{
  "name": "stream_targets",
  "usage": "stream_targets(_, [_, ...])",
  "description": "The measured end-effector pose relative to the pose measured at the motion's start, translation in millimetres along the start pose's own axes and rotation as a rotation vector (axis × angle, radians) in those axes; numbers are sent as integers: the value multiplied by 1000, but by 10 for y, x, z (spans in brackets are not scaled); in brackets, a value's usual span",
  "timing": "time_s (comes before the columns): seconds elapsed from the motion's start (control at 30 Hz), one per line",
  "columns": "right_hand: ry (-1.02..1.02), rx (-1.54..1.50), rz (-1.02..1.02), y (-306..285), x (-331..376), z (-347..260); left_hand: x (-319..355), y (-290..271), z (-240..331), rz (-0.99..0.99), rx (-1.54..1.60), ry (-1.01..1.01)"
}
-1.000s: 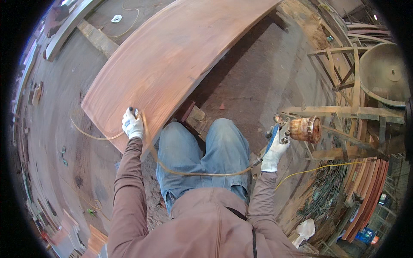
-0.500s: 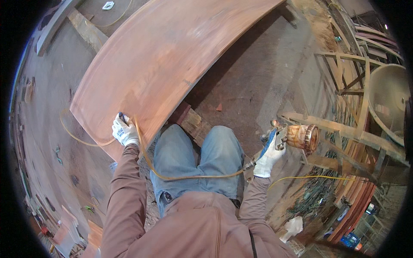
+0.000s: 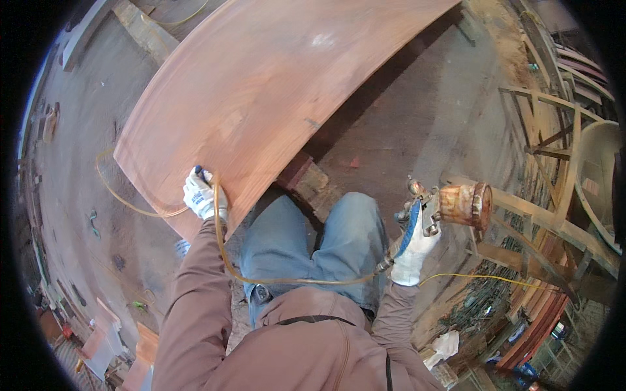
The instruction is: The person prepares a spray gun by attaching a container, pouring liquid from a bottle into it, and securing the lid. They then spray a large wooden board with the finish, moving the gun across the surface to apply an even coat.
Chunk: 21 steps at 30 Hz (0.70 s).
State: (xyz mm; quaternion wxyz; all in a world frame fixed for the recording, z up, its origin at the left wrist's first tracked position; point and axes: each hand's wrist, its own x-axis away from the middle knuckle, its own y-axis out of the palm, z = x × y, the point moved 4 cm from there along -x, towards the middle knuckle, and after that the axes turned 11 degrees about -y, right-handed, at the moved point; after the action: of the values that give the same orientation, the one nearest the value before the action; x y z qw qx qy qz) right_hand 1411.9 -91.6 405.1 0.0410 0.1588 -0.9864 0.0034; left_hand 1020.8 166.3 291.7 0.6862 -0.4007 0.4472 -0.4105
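My right hand [image 3: 417, 247], in a white glove with blue on the palm side, grips a spray gun [image 3: 425, 207]. A cup [image 3: 465, 204] stained reddish-brown sticks out to the gun's right. From the gun's handle a yellowish air hose [image 3: 313, 281] crosses my lap and climbs to my left hand [image 3: 205, 194]. That hand, gloved in white and blue with dark fingertips, is closed round the hose over the near left corner of a large curved reddish-brown panel [image 3: 261, 98]. The hose comes out again on the hand's left side and loops over the ground.
Wooden blocks [image 3: 306, 186] lie by the panel's near edge, in front of my knees. Timber frames [image 3: 554, 215] and a large round dish-like piece [image 3: 596, 182] stand at right. A thin yellow hose [image 3: 482, 277] runs toward stacked reddish boards [image 3: 538, 329]. A long beam [image 3: 147, 32] lies at far left.
The whole scene has shifted right in the picture as the view turned. My right hand still holds the spray gun, and my left hand stays over the panel's corner with the hose.
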Motion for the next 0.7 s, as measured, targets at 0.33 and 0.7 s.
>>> stream_targets(0.33, [17, 275, -383, 1183, 565, -220, -22, 7, -16, -33, 26, 26])
stream_targets(0.7, [-77, 325, -398, 1418, 485, -159, -36, -2, 20, -49, 56, 19])
